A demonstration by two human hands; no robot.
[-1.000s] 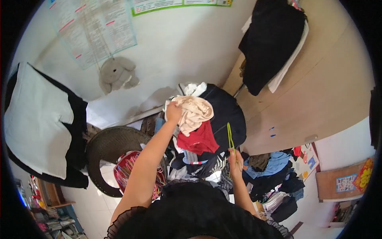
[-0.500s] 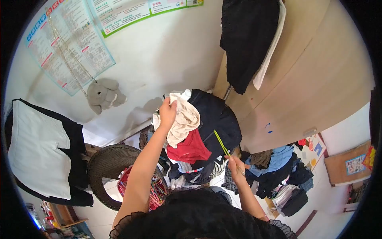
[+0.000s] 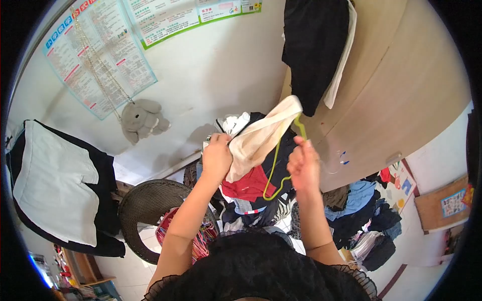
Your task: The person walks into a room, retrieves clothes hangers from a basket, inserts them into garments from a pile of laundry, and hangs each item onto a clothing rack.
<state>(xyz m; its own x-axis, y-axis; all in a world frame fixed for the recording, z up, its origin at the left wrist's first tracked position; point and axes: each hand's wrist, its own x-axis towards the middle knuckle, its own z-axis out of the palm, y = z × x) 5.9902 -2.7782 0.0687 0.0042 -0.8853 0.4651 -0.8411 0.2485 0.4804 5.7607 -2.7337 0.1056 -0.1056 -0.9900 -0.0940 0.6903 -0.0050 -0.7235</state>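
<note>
At the left, white shorts (image 3: 63, 183) lie over black fabric, and a round brown woven basket (image 3: 143, 205) stands near a bundle of coloured hangers (image 3: 203, 238). The left hand (image 3: 217, 156) has its grip closed on a cream cloth garment (image 3: 261, 138), held above a crumpled red garment (image 3: 247, 184). To its right, the right hand (image 3: 304, 163) grips a yellow-green hanger (image 3: 273, 173) with curled fingers, one end against the cream garment's far edge. Farther right lies a dark and blue clothes pile (image 3: 359, 215).
</note>
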